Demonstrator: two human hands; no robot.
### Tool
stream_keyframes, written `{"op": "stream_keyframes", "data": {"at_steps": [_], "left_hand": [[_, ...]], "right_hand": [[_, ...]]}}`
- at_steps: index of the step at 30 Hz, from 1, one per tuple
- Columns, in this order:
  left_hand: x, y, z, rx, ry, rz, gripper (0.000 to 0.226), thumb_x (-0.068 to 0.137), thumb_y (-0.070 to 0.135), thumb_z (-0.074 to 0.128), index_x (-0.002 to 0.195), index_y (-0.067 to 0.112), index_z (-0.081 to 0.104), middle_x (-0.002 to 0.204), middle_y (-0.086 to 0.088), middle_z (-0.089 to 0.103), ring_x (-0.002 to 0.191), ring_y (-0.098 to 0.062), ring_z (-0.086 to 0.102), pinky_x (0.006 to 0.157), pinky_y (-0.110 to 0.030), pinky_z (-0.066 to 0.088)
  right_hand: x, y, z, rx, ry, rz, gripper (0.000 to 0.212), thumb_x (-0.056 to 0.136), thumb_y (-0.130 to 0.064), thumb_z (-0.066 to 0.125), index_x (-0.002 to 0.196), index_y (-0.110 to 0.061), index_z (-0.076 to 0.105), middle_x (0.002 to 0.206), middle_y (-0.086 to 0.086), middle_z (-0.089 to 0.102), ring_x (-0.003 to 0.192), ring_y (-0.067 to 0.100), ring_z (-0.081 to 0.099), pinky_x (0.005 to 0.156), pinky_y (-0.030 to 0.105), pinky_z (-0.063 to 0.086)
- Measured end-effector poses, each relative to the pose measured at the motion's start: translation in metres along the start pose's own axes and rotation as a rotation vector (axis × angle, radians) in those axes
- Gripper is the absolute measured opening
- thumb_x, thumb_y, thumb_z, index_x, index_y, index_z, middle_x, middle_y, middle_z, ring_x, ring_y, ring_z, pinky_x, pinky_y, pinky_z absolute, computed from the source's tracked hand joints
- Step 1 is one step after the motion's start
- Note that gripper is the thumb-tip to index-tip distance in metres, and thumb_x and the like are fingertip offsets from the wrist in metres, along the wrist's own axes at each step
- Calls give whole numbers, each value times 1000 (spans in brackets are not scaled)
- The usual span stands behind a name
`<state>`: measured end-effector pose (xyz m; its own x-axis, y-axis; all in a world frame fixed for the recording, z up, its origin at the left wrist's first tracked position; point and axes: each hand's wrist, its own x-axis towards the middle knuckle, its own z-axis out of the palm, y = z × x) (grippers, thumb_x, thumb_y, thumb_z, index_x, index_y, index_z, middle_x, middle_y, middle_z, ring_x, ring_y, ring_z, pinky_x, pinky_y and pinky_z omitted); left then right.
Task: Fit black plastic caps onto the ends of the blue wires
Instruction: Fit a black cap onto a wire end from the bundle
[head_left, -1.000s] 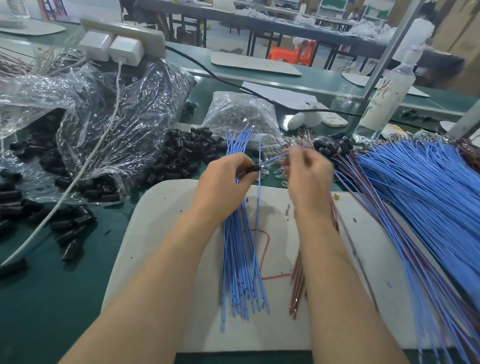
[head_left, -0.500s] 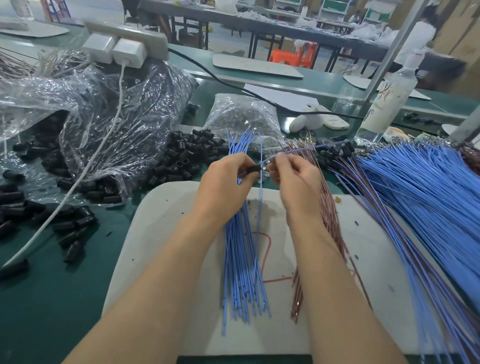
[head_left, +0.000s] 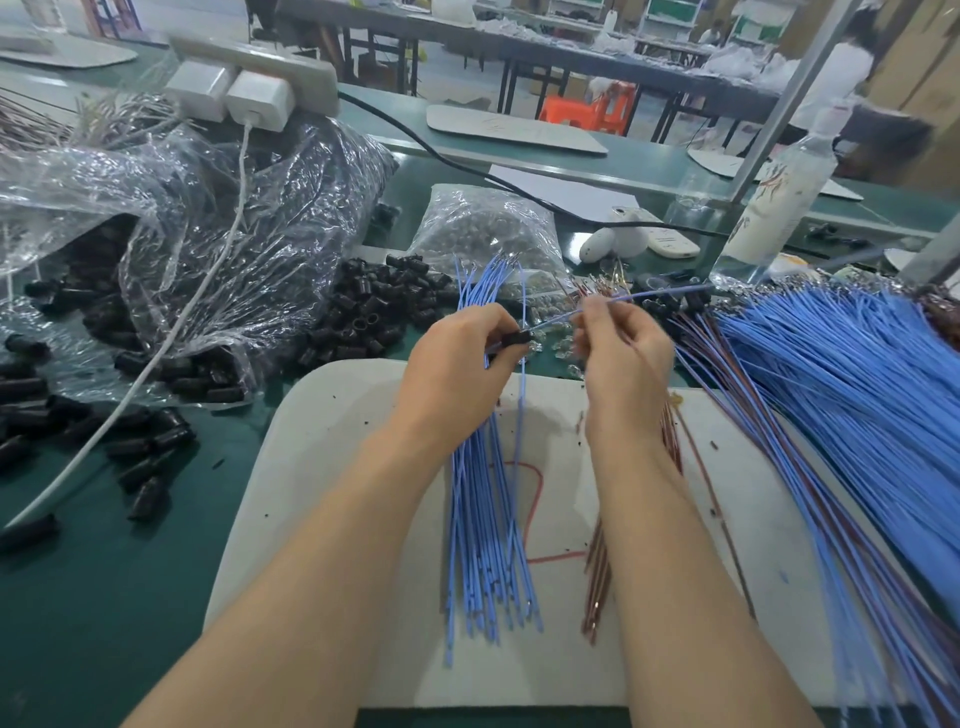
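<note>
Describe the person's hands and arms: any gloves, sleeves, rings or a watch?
No gloves on the left hand or the right hand, and no rings show on the visible fingers. The left forearm and right forearm are uncovered to the frame's edge: no sleeve, watch or bracelet in view.

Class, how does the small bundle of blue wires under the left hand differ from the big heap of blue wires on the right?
The small bundle has far fewer wires than the big heap. The small bundle is gripped by the left hand and runs straight across the white board; the big heap fans out diagonally. Brown wires run through the big heap; the small bundle is all blue. Both are thin blue wires.
</note>
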<state>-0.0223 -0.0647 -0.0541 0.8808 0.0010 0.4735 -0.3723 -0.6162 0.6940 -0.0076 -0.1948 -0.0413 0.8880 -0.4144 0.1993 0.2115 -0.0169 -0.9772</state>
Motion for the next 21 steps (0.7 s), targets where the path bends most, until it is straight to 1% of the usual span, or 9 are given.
{"op": "stream_keyframes", "data": {"at_steps": [3,5,6,8,10,12,14,18,21], "left_hand": [[0,-2,-2,27,22,-14,4,86,16,66,90,16,64,81,10,58,79,-10,54,74,-24,43],[0,-3,-3,40,21,-28,4,86,16,66,90,16,64,81,9,58,80,-11,54,75,-26,44],[0,-3,-2,40,20,-37,4,86,16,66,90,16,64,82,8,59,80,-11,55,75,-27,45],[0,-3,-2,16,28,-46,5,86,16,65,90,17,64,83,7,61,82,-12,56,77,-30,47],[0,-2,-2,-3,32,-43,7,85,14,65,92,15,65,85,6,63,84,-14,58,79,-34,48],[1,-2,-1,5,25,-44,9,85,13,64,94,15,66,87,4,65,86,-15,59,80,-35,49],[1,-3,-1,-2,28,-46,8,85,13,64,93,15,65,85,5,64,85,-15,58,79,-35,48],[0,-4,-1,-2,16,-46,4,86,15,66,89,14,64,83,5,63,82,-14,57,79,-36,49],[-1,-5,-2,-1,8,-48,4,86,16,65,89,15,63,85,3,65,82,-15,58,79,-37,50]], "right_hand": [[8,-5,-10,194,176,42,16,94,-14,59,78,-14,61,64,-5,60,52,0,52,53,15,44],[9,-6,-11,239,204,65,19,95,-15,56,78,-14,62,60,-6,60,51,0,53,52,14,44],[7,-6,-9,210,168,78,20,96,-17,55,77,-16,62,59,-9,62,53,0,55,54,16,46],[2,-3,-3,63,-2,91,23,95,-21,56,74,-18,64,61,-8,65,60,3,59,63,21,51],[-5,1,6,-89,-226,96,20,93,-18,60,74,-16,66,68,-2,68,68,10,63,75,28,54],[-9,2,13,-132,-345,91,17,91,-13,61,75,-14,66,71,3,69,69,10,65,76,27,55],[-9,1,14,-136,-305,55,19,91,-12,61,72,-15,64,68,0,66,64,7,62,72,23,53],[-1,0,3,-4,-70,22,18,94,-13,58,76,-17,61,66,-6,63,58,-1,57,64,18,50],[2,-2,-1,81,40,28,19,95,-13,55,77,-17,59,65,-7,62,54,-4,56,58,14,48]]}}
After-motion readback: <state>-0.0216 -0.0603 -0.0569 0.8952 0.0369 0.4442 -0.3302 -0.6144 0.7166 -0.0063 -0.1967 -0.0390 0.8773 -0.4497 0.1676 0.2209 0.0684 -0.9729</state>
